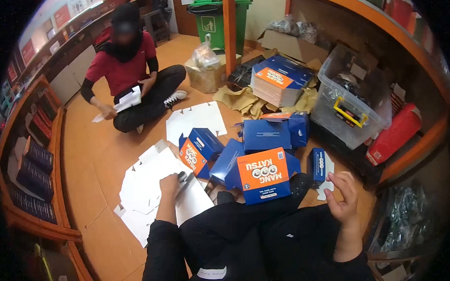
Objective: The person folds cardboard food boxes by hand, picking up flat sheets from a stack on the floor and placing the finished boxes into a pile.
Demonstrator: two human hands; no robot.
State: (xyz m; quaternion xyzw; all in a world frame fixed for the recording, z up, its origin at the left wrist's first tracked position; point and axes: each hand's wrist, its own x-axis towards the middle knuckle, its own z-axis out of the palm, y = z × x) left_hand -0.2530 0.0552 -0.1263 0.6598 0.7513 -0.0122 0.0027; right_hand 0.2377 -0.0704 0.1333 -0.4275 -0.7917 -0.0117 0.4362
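My left hand [169,186] is closed around a dark object with a metallic part [182,178], perhaps a stapler, over white cardboard sheets [142,183] on the floor. My right hand [343,198] is raised at the right with its fingers apart and nothing in it. Close to its fingertips lies a small blue box [319,164] with a white flap. Between my hands, an orange and blue box [263,170] rests by my legs. Behind it are a plain blue box [267,135] and another orange and blue box [194,154].
A person [128,69] sits cross-legged at the upper left, holding white card. Flat printed cartons [277,81] are stacked beyond the boxes. A clear plastic bin [352,101] stands right, a green trash bin [221,24] behind. Wooden shelves [62,166] line the left.
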